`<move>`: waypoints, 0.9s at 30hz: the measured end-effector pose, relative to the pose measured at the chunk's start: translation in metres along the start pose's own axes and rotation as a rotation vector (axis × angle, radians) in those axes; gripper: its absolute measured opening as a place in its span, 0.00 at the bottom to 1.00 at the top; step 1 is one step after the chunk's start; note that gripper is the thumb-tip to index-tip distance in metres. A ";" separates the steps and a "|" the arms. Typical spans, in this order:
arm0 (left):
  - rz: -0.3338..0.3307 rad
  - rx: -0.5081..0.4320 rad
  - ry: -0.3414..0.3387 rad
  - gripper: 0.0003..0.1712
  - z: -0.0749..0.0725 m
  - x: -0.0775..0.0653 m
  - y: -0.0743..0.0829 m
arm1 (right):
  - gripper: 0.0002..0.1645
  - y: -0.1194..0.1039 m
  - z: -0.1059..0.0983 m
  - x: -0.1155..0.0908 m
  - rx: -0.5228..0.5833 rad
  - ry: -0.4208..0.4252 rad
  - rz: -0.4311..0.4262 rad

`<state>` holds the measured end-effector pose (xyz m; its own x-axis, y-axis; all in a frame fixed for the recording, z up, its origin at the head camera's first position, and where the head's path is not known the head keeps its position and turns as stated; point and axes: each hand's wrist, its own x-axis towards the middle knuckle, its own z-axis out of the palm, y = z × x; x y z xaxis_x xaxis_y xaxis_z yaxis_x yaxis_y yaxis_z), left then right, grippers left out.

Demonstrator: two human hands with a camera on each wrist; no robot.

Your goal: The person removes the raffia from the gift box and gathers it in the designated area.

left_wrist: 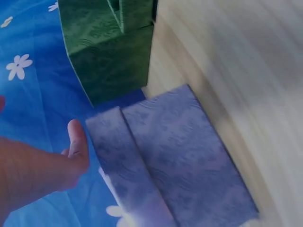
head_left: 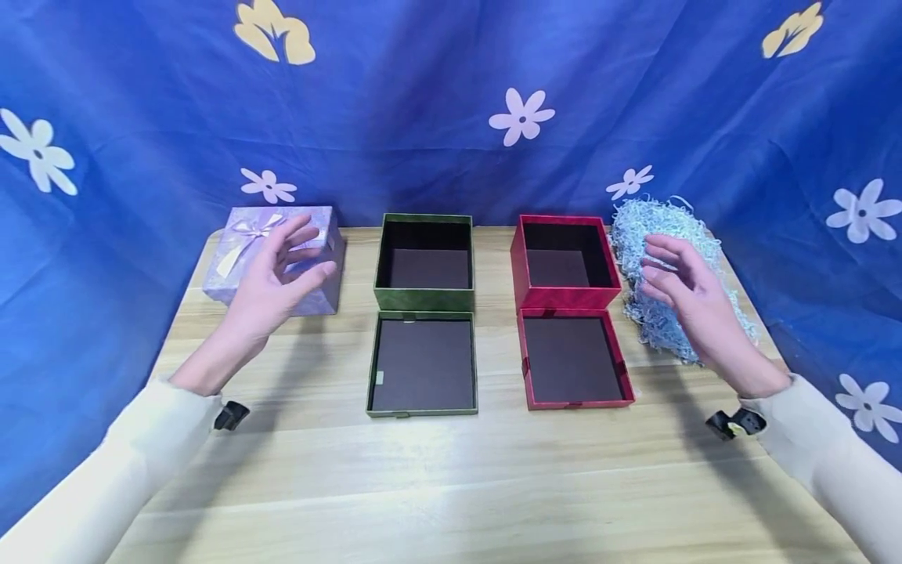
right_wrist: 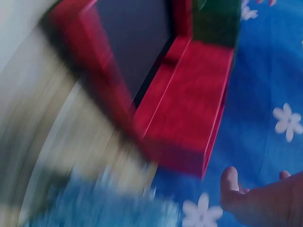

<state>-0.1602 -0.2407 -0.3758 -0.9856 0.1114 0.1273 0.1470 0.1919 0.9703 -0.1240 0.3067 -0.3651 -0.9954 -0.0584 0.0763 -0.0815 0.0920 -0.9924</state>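
You have two hands over one table [head_left: 423, 501], and neither grips anything: your left hand [head_left: 262, 288] hangs with loosely curved fingers by the lavender box [head_left: 320, 301], and your right hand [head_left: 694, 305] does the same by the shredded paper [head_left: 655, 323]. Count three boxes. One is lavender, covered, at the far left; one is a lidless green box [head_left: 424, 300] near the middle; one is a lidless red box [head_left: 572, 298] to its right. Two shallow lids lie hollow side up, the green lid [head_left: 426, 366] and the red lid [head_left: 574, 362], each just in front of its box. One heap of pale blue paper sits right of the red box. In the head view, your hands hide parts of the lavender box and the heap. Behind hangs one blue curtain [head_left: 423, 94] with flowers.
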 end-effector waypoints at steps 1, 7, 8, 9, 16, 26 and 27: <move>0.012 -0.020 0.018 0.42 -0.003 -0.001 -0.002 | 0.28 -0.001 0.007 0.001 0.045 -0.012 0.014; 0.067 -0.174 0.113 0.35 -0.023 -0.011 -0.008 | 0.30 -0.010 0.051 0.014 0.144 -0.081 0.080; 0.071 -0.184 0.123 0.34 -0.027 -0.013 -0.009 | 0.30 -0.011 0.058 0.016 0.152 -0.089 0.080; 0.075 -0.198 0.131 0.34 -0.031 -0.014 -0.009 | 0.30 -0.011 0.066 0.019 0.152 -0.095 0.082; 0.075 -0.261 0.192 0.31 -0.049 -0.019 -0.018 | 0.35 -0.014 0.115 0.035 0.209 -0.121 0.097; 0.070 -0.219 0.386 0.23 -0.077 -0.020 -0.029 | 0.37 -0.015 0.184 0.052 0.253 -0.200 0.097; 0.061 -0.212 0.410 0.22 -0.080 -0.020 -0.030 | 0.37 -0.015 0.191 0.054 0.268 -0.208 0.098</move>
<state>-0.1515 -0.3269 -0.3908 -0.9336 -0.2865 0.2152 0.2279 -0.0111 0.9736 -0.1673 0.1127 -0.3642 -0.9639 -0.2660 -0.0145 0.0578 -0.1557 -0.9861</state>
